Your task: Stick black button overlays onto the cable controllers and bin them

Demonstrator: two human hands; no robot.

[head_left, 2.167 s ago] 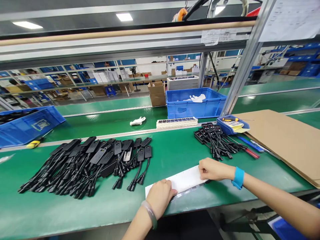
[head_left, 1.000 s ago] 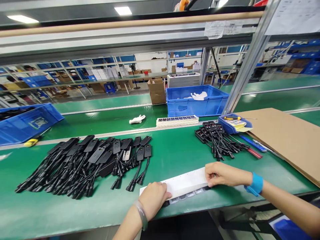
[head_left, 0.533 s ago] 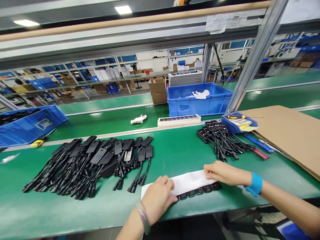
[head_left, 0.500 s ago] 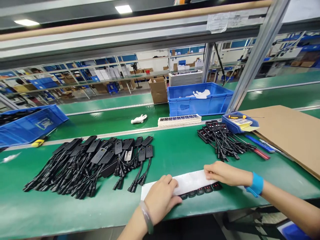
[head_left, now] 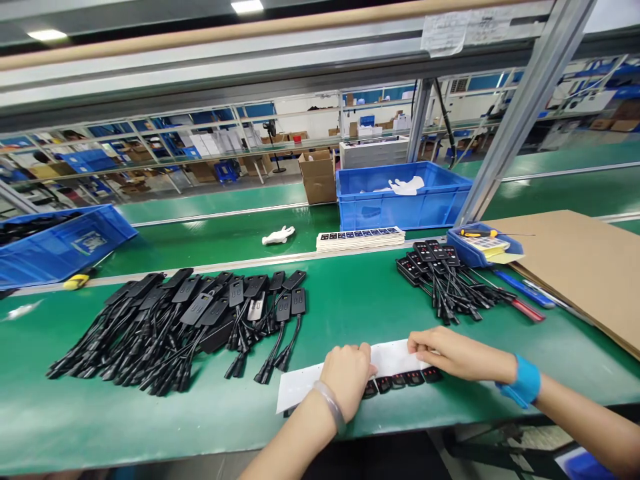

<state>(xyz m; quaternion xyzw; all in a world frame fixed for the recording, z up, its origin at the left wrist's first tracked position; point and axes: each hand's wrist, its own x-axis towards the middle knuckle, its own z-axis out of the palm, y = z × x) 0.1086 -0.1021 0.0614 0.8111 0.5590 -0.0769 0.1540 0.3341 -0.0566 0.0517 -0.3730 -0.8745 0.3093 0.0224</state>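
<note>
A white label strip (head_left: 395,359) lies near the front edge of the green bench, with a row of black labels (head_left: 399,382) carrying small red marks along its lower side. My left hand (head_left: 347,375) is closed over the middle of the strip, thumb and fingers pressed together at it. At the strip's right end, my right hand (head_left: 435,350) pinches the upper edge between thumb and fingers. Left of the strip, black controllers with cables (head_left: 200,310) are piled. Another group of black controllers (head_left: 433,260), faced with labels, lies beyond my right hand.
Behind the bench edge stand a stack of label strips (head_left: 360,240) and a blue crate (head_left: 403,200). A white glove (head_left: 279,235) lies to their left. At right are a small blue tray (head_left: 483,247), a blue pen-like tool (head_left: 525,289) and cardboard sheets (head_left: 575,257). Another blue crate (head_left: 75,243) leans at far left.
My left hand has moved right and slightly up along the strip, uncovering its left end. My right hand stays at the right end, and the view has shifted slightly.
</note>
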